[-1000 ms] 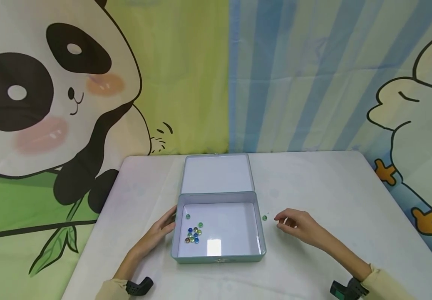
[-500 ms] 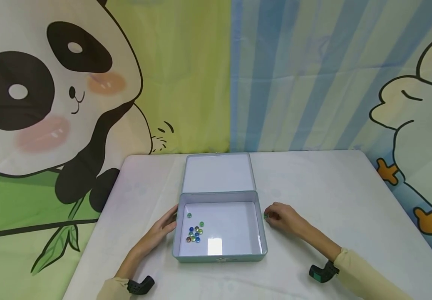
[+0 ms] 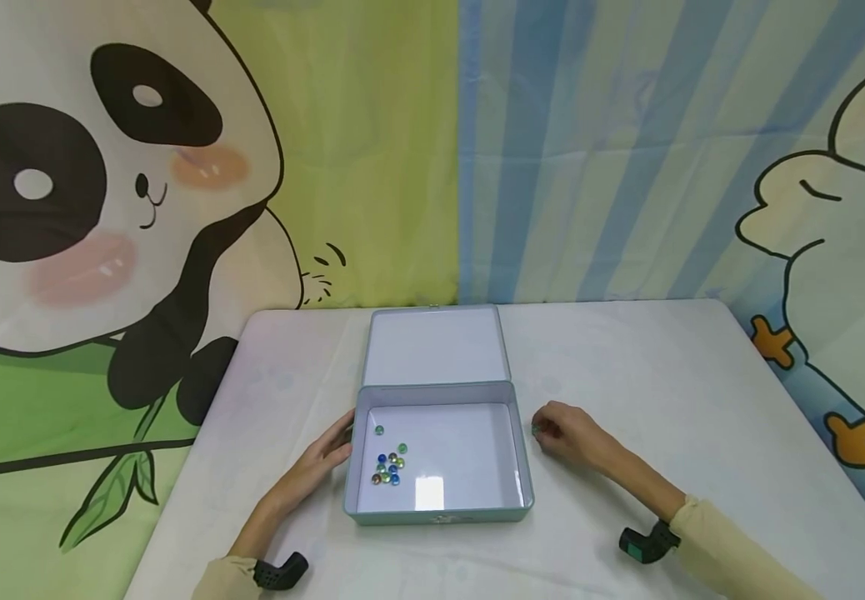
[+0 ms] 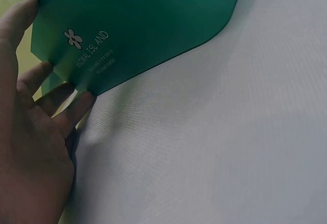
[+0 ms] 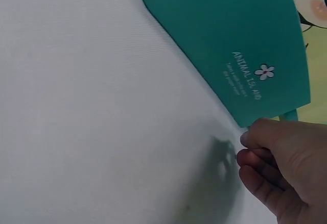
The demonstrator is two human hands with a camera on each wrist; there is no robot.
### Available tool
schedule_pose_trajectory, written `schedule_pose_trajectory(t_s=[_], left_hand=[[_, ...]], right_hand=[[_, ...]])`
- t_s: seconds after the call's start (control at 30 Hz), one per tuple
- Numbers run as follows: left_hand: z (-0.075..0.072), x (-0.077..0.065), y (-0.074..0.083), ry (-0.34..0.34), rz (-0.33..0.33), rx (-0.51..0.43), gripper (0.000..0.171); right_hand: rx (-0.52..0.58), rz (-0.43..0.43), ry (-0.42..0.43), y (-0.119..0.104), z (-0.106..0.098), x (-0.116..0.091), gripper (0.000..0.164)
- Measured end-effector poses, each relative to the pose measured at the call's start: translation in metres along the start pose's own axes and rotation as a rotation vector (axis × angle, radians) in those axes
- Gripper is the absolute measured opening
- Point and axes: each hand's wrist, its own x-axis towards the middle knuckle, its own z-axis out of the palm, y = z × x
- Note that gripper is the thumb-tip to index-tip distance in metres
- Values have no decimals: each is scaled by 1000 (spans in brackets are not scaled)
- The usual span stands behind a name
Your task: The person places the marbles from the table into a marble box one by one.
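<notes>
A green tin box stands open on the table, with several glass marbles in its left part. The fingertips of my left hand rest on the box's left side; the left wrist view shows them spread along the green wall. Just right of the box, my right hand pinches a small green marble between thumb and fingers. In the right wrist view the curled fingers are near the box's back corner and hide the marble.
The box lid lies folded back behind the box. White cloth covers the table. A printed curtain with a panda hangs behind the far edge.
My right hand has moved left to the green marble that lay beside the box and now pinches it. The left hand has stayed at the box's side.
</notes>
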Motion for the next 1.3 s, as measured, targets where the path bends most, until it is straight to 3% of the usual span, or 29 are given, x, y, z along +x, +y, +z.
schedule_pose_trajectory(t_s=[0.3,0.5,0.73,1.0,1.17,1.3], left_hand=[[1,0,1,1,-19,-5,61],[0,2,3,-5,-29,-17,61],[0,2,2,-8,-20,-6,61],[0,0,0,-14,-9,-21,61],[0,-1,-1,-26,4,-16,61],[-1,-1,1,-18,-4,-23,60]], right_hand=[[19,-36,98,-23,-44,29,19],[54,-75,32,-61,-55,58,18],[35,-190,-183,-96,-26,103,14],[66,-144,-403,-116,19,148,11],[70,-118,-517,-119,45,160,10],[25,-121,-546,-116,61,165,11]])
